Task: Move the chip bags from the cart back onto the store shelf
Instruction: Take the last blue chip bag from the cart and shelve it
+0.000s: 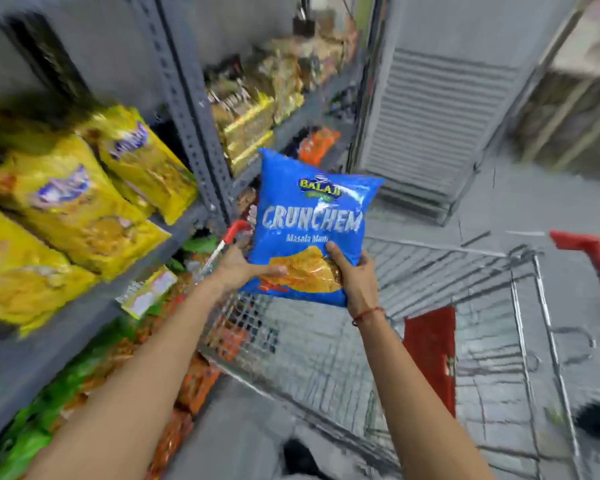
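Holding one blue chip bag (pixel 312 223) above cart (pixel 520 341), left hand (pixel 238 268) and right hand (pixel 355 282) gripping.

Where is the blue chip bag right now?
The blue chip bag is mid-frame, held at its bottom edge by the left hand and right hand, above the cart, right of the shelf.

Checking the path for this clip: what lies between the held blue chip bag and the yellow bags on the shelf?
Head view: only the grey shelf upright stands between the blue chip bag and the yellow bags.
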The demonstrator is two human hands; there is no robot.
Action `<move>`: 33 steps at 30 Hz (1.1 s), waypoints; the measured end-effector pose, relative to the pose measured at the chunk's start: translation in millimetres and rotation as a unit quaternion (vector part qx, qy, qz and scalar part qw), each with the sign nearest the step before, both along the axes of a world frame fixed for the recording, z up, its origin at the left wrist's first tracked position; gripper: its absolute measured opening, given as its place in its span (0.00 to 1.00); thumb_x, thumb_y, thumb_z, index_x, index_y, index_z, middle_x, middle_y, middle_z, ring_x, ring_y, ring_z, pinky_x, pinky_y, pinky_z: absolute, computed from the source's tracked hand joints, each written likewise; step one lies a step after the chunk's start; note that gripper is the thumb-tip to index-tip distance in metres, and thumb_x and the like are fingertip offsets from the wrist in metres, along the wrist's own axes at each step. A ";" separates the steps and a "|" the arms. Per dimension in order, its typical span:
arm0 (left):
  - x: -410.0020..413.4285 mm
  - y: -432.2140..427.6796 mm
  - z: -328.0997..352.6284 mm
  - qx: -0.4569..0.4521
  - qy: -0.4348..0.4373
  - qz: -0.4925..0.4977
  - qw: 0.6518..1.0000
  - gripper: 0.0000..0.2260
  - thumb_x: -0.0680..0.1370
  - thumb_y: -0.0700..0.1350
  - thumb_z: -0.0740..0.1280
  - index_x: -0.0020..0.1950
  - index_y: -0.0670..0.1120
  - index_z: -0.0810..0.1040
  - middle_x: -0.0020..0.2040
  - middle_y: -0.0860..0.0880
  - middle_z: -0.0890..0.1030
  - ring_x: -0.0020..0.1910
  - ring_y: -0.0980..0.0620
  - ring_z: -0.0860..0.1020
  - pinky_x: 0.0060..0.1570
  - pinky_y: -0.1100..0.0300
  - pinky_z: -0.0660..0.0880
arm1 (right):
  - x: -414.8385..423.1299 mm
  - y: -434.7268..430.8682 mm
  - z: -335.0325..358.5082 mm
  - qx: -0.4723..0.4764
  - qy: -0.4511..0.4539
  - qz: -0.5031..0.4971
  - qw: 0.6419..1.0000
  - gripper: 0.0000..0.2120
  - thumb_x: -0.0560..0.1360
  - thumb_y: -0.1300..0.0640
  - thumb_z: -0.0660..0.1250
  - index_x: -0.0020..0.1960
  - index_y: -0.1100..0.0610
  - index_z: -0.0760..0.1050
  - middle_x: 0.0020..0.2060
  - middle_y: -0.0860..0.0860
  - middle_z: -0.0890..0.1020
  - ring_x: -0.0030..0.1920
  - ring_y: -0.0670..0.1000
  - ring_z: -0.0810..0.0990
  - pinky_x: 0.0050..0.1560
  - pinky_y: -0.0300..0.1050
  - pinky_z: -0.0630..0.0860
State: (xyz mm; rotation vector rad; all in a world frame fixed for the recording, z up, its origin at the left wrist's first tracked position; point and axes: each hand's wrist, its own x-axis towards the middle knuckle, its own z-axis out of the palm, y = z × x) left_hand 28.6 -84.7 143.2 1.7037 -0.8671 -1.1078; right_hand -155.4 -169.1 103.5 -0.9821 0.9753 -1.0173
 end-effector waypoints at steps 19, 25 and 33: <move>97.3 296.5 309.5 -0.324 -0.275 0.331 0.843 0.31 0.54 0.49 0.82 0.53 0.49 0.75 0.47 0.54 0.82 0.42 0.63 0.80 0.43 0.68 0.78 | 217.7 187.8 341.7 -0.286 -0.266 0.300 0.870 0.08 0.65 0.57 0.74 0.44 0.54 0.81 0.36 0.45 0.87 0.38 0.45 0.85 0.40 0.40 0.81; 132.7 375.8 326.8 -0.312 -0.287 0.430 0.797 0.41 0.52 0.51 0.83 0.61 0.44 0.73 0.57 0.47 0.81 0.52 0.54 0.80 0.53 0.58 0.77 | 278.2 259.9 376.8 -0.307 -0.264 0.369 0.837 0.06 0.69 0.59 0.74 0.43 0.52 0.79 0.40 0.47 0.84 0.39 0.42 0.84 0.39 0.36 0.80; 192.3 408.8 313.4 -0.235 -0.265 0.522 0.776 0.57 0.42 0.67 0.79 0.66 0.45 0.69 0.64 0.47 0.76 0.60 0.48 0.76 0.62 0.48 0.72 | 349.1 301.0 370.0 -0.339 -0.207 0.364 0.842 0.35 0.64 0.40 0.75 0.64 0.58 0.71 0.60 0.49 0.79 0.61 0.50 0.77 0.64 0.51 0.73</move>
